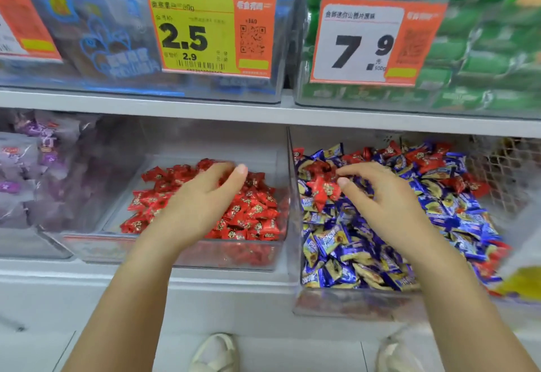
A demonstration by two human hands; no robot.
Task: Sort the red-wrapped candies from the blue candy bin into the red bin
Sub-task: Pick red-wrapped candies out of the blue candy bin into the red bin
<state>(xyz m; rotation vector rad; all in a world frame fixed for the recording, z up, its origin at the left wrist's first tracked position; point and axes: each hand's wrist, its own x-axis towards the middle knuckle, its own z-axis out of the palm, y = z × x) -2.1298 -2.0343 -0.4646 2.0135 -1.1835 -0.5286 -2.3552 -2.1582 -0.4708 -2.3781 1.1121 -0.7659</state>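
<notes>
While the right hand (380,196) hovered loosely curled beside a red-wrapped candy (323,191) atop the blue candy bin (292,196), holding nothing visible, the left hand (202,201) hung relaxed over the red bin (172,250). Candy judged light, crinkly, slippery; pinch at a twisted wrapper end.

Left hand (202,199) over the red bin (175,254), fingers relaxed — right hand (383,196) beside a red-wrapped candy (323,190) in the blue candy bin (295,225).
</notes>
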